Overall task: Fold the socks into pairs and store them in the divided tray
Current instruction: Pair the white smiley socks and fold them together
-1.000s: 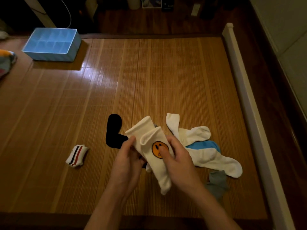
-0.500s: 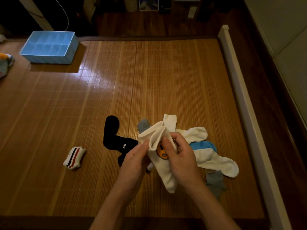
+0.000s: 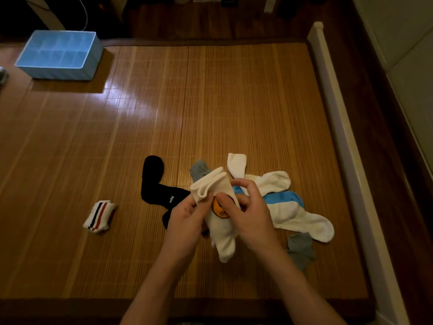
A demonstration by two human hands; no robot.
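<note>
Both hands hold a pair of white socks with an orange face patch (image 3: 222,233) above the mat. My left hand (image 3: 187,219) pinches the stacked cuffs from the left. My right hand (image 3: 248,212) grips the socks from the right, its fingers curled over the patch. Under and right of them lies a loose pile: a black sock (image 3: 153,181), white socks (image 3: 274,181), a blue-and-white sock (image 3: 293,212) and grey socks (image 3: 301,250). A folded white pair with red and dark stripes (image 3: 99,215) lies to the left. The blue divided tray (image 3: 58,55) stands at the far left.
Everything rests on a bamboo mat (image 3: 210,102). A white rail (image 3: 346,141) runs along its right edge, with dark wood floor beyond. A bit of cloth (image 3: 2,75) shows at the left border near the tray.
The two white socks were spread apart a second ago; now their cuffs are brought together and lined up between my hands. The black sock is more uncovered.
</note>
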